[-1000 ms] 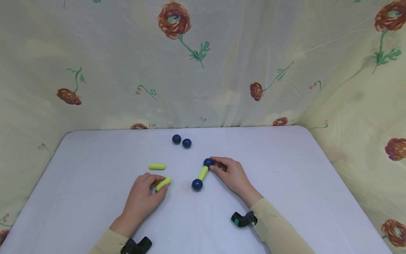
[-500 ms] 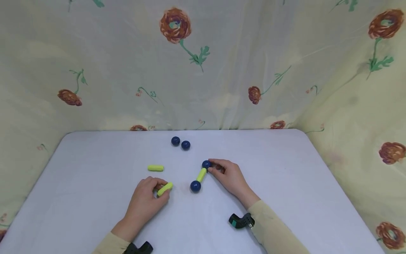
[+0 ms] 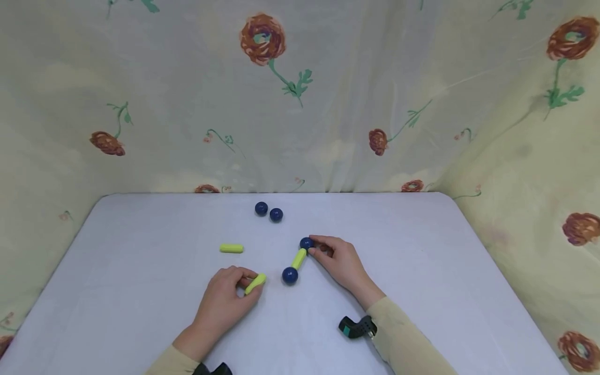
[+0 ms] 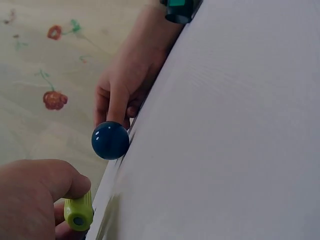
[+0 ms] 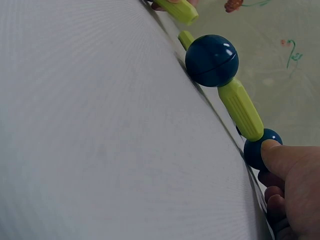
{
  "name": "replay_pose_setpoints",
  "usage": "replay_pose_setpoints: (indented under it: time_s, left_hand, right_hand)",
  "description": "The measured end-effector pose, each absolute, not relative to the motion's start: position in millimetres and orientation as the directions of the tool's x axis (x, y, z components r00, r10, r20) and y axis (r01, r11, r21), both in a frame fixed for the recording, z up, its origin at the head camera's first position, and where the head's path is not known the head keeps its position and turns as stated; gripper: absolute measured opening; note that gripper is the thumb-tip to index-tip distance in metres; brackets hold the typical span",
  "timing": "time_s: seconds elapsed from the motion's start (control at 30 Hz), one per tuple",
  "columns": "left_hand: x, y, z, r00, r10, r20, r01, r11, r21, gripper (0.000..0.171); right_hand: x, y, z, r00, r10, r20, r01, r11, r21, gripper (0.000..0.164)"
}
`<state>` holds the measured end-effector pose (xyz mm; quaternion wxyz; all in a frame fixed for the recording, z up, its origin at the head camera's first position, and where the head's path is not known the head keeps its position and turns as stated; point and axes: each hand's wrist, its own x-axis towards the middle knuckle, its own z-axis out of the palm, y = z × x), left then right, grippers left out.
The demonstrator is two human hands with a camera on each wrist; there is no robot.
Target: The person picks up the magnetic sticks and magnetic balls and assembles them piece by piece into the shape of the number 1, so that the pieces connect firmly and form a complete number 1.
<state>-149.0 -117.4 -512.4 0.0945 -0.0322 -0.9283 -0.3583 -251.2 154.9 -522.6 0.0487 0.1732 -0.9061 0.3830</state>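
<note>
"Near the middle of the counter [image 3: 108, 297], what is that dumbbell-shaped piece [image 3: 298, 259]?"

"Two navy balls joined by a ridged lime rod [image 5: 242, 110]. Its near ball [image 3: 290, 276] lies towards the person; its far ball [image 3: 306, 243] lies beyond, a little to the right."

"And the hands?"

"Just right of the piece, the right hand [image 3: 344, 264] pinches the far ball. On the piece's left, the left hand [image 3: 229, 299] grips a second rod [image 3: 255, 284], slanted, with one end towards the near ball."

"What has just changed?"

"Over the last second the left hand has brought its rod closer to the near ball, while the right hand has kept its hold. I'd judge the two parts within easy reach of each other, though a gap remains and they aren't joined."

"Anything farther out?"

"A spare rod [image 3: 232, 249] lies left of the piece, past the left hand. Beyond the piece, slightly left, the left loose ball [image 3: 261, 209] and right loose ball [image 3: 276, 215] sit just beside each other. Behind everything hangs flowered cloth [image 3: 187, 78]."
</note>
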Motion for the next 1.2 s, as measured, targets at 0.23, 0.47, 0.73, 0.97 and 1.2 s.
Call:
replay_pose_setpoints:
  time_s: [0.23,0.47,0.73,0.97,1.2]
  left_hand:
    - [-145.9,-109.6,-510.3,-0.98,0.041,0.194,0.16,0.739,0.655,0.019]
    - [-145.6,-103.7,-510.2,-0.983,0.058,0.176,0.159,0.755,0.636,0.022]
    - [-145.9,-98.5,-512.8,-0.982,0.085,0.17,0.174,0.758,0.628,0.022]
    - [-145.9,-96.4,-515.4,-0.981,0.083,0.174,0.175,0.762,0.624,0.023]
    - [-146.4,-95.1,-514.0,-0.982,0.075,0.172,0.166,0.77,0.616,0.023]
  right_hand:
    - [-251.5,153.9,-521.0,-0.939,-0.274,0.21,-0.341,0.647,-0.682,0.033]
    - [-251.3,153.8,-521.4,-0.935,-0.276,0.222,-0.351,0.643,-0.68,0.033]
    - [-251.3,154.9,-523.0,-0.934,-0.275,0.229,-0.356,0.638,-0.683,0.033]
    - [-251.2,154.6,-522.2,-0.936,-0.275,0.218,-0.348,0.636,-0.689,0.033]
    - [-250.6,154.1,-520.5,-0.94,-0.268,0.21,-0.336,0.638,-0.693,0.033]
